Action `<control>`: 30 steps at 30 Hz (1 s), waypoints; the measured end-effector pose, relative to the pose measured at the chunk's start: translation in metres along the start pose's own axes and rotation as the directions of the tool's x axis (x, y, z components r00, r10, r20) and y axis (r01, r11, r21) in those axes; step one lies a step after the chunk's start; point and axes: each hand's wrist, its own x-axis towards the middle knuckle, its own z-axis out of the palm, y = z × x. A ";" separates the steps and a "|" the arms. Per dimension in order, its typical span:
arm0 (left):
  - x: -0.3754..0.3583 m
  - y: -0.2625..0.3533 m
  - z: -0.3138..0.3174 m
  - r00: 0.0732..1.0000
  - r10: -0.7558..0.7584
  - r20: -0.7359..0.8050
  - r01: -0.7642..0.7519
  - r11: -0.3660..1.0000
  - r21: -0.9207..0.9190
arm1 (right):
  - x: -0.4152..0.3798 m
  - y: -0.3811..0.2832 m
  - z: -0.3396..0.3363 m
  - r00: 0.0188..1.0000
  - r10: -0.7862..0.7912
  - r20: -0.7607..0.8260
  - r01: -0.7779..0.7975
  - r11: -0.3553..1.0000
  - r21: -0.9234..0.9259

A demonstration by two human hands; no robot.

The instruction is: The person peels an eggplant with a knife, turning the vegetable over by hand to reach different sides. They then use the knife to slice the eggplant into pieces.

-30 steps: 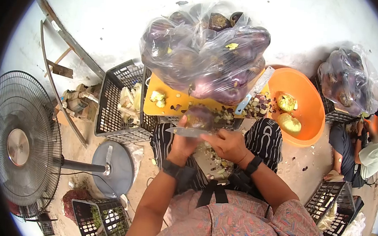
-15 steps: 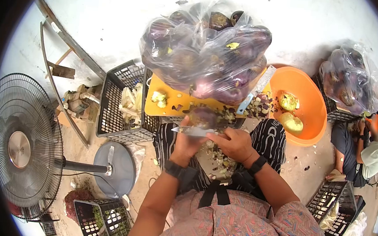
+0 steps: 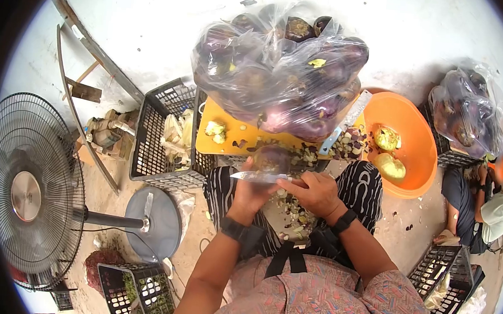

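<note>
My left hand (image 3: 249, 195) is wrapped round a purple eggplant (image 3: 272, 158), holding it over my lap. In my right hand (image 3: 315, 192) is a knife (image 3: 259, 177), its blade pointing left across the near side of the eggplant. Just beyond, a yellow board (image 3: 223, 140) bears a clear bag of eggplants (image 3: 269, 81), pale cut pieces and dark peel scraps. A cleaver (image 3: 346, 123) lies at the board's right side. Peelings (image 3: 291, 219) are heaped between my knees.
An orange basin (image 3: 420, 147) with peeled pieces stands at the right. Black crates (image 3: 166, 121) stand left and at both lower sides. A large fan (image 3: 36, 193) is at the left. A seated person (image 3: 495, 211) works at the far right, near another bag of eggplants (image 3: 464, 115).
The view has shifted slightly, so the surroundings appear a little lower and to the right. Both hands keep their hold, and the knife lies slightly flatter across the eggplant.
</note>
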 end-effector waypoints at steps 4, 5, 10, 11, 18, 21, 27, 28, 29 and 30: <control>-0.001 0.001 -0.002 0.999 0.010 -0.032 -0.009 0.999 0.034 | -0.002 0.001 0.002 1.000 0.001 0.012 -0.001 1.000 0.009; -0.001 0.000 -0.002 0.999 0.011 -0.031 -0.010 0.999 0.032 | -0.003 0.002 0.003 1.000 0.010 0.011 -0.010 1.000 0.026; -0.006 0.011 -0.009 0.990 0.027 -0.141 -0.036 0.997 -0.062 | -0.006 0.026 -0.001 0.945 0.322 -0.053 -0.324 0.945 -0.041; -0.009 0.012 -0.013 0.992 0.035 -0.122 -0.038 0.999 -0.022 | -0.004 0.029 -0.003 0.874 0.460 -0.159 -0.470 0.883 -0.026; -0.005 0.005 -0.009 0.950 0.136 -0.283 -0.131 0.991 0.036 | -0.009 -0.002 -0.005 0.987 0.117 0.110 -0.128 0.987 0.100; -0.001 0.002 -0.012 0.989 0.121 -0.080 -0.122 0.992 -0.006 | -0.005 -0.008 -0.001 0.998 0.024 0.065 -0.031 0.994 0.103; -0.007 0.001 -0.006 0.998 0.035 -0.059 -0.034 0.999 0.025 | -0.004 -0.009 0.000 0.998 0.029 0.054 -0.034 0.995 0.093; -0.008 0.002 -0.004 0.998 0.034 -0.059 -0.033 0.999 0.027 | -0.004 -0.009 -0.001 0.998 0.031 0.052 -0.036 0.995 0.092; -0.008 0.001 -0.001 0.997 0.026 -0.078 -0.023 0.999 0.040 | -0.005 -0.009 -0.001 0.997 0.057 0.055 -0.062 0.994 0.092; -0.009 0.001 0.000 0.995 0.018 -0.097 -0.013 0.999 0.051 | -0.005 -0.008 -0.002 0.995 0.083 0.060 -0.088 0.992 0.092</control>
